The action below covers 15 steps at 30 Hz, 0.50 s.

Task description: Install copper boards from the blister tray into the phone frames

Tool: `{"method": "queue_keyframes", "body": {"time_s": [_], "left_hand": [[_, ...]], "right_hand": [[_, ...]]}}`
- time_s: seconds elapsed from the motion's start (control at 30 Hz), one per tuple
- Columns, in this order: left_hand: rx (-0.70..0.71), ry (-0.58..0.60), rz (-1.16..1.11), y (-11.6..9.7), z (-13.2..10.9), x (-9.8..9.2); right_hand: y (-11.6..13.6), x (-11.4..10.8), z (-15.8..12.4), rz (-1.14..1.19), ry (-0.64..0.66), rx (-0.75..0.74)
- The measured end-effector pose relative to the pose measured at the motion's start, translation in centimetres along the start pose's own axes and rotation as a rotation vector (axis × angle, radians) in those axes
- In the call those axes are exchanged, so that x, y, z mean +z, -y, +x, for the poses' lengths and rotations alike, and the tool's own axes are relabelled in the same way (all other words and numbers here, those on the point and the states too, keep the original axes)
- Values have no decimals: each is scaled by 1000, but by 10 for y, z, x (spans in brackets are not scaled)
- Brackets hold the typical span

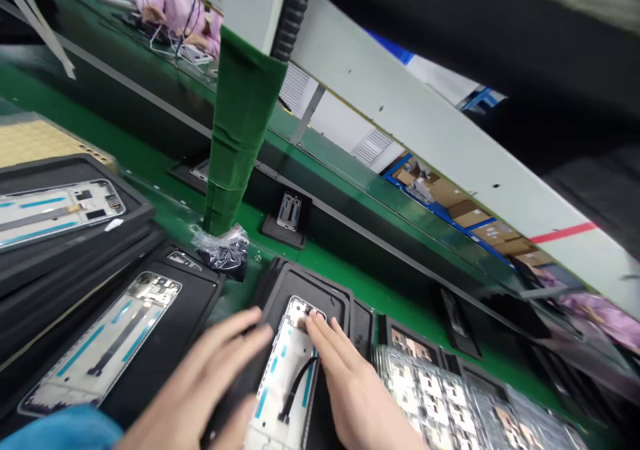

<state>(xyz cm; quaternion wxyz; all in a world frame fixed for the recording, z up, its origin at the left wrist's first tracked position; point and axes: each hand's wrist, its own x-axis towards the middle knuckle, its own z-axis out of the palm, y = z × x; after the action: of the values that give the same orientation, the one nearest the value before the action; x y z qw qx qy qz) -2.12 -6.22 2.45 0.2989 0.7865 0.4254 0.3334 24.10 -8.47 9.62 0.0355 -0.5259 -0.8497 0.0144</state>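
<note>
A phone mid-frame, white-silver with blue adhesive strips and a black flex cable, lies in a black foam tray before me. The fingertips of my right hand rest on its upper end near the circuit parts; the fingers are stretched out. Over the tray's left side is my left hand, slightly blurred, with fingers extended and the thumb apart. Something dark shows between that thumb and the fingers; whether it is the tray edge or a separate thing, I cannot tell.
Another phone mid-frame lies on a black tray at left, beside a stack of trays. Clear plastic blister trays with small parts stand at right. A plastic bag sits below a hanging green cloth sleeve. Co-workers' pink sleeves show beyond.
</note>
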Motion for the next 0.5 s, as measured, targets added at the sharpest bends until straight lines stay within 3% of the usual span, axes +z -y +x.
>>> {"method": "queue_keyframes", "body": {"time_s": [0.1, 0.17, 0.23, 0.37, 0.5], "left_hand": [[-226, 164, -35, 4, 19, -23], [-260, 308, -67, 3, 31, -33], [-273, 374, -88, 2, 41, -40], [-369, 344, -228, 7, 59, -53], [-400, 200, -245, 5, 97, -59]], "right_hand": [[-8, -19, -27, 25, -30, 131], [-13, -27, -49, -66, -122, 219], [-20, -26, -77, -169, -229, 291], [-27, 0, -142, -315, -378, 480], [-19, 36, -190, -282, -393, 544]]}}
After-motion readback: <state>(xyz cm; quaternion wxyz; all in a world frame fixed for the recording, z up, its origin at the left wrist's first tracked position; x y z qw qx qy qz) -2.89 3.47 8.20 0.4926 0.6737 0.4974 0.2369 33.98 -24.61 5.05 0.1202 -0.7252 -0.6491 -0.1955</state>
